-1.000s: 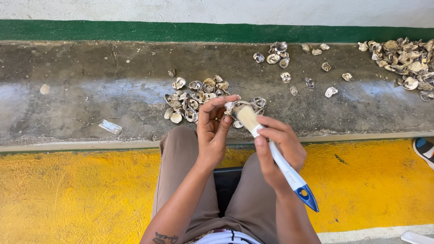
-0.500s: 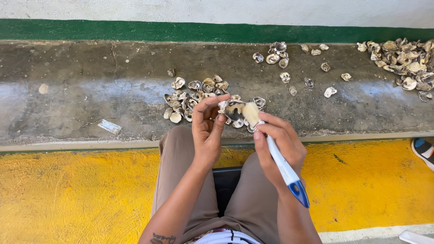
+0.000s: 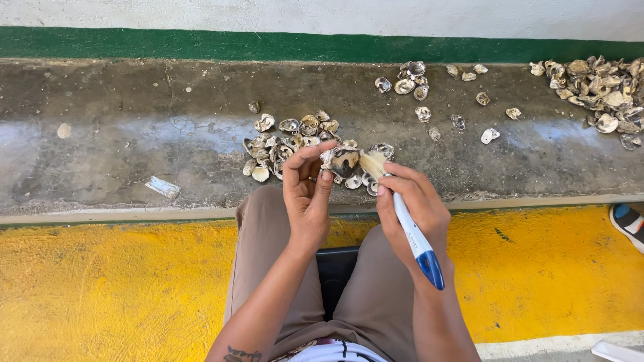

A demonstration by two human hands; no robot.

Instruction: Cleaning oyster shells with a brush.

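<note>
Pinching a shell [image 3: 346, 162] between thumb and fingertips, the left hand [image 3: 306, 194] held it up above the near edge of the ledge [image 3: 134, 134], just over the person's knees. And the right hand [image 3: 410, 208] was right there beside it, closed around a brush [image 3: 402, 214], white handle with a blue end, bristles meeting the shell's right side. Touching, or as near as the view could tell!

Look at the line of that brush: its long axis ran on a slant, blue end low and toward the body, bristles high and toward the ledge, pointing up and left into the shell. So the shell lay up and to the left of the right hand, and directly above the left hand's fingertips. The left hand was the nearer of the two, since it had the shell in its grip; the right reached it only through the brush tip.

Behind the shell, a heap of shells [image 3: 288, 144] sat on the ledge near its front edge, partly hidden by the hands. A looser scatter [image 3: 429, 94] lay farther back and right, and a bigger pile [image 3: 597, 87] crowded the far right end. A small pale scrap [image 3: 163, 187] lay off to the left. A shoe [image 3: 629, 224] showed at the right, on the yellow floor [image 3: 100, 288].
</note>
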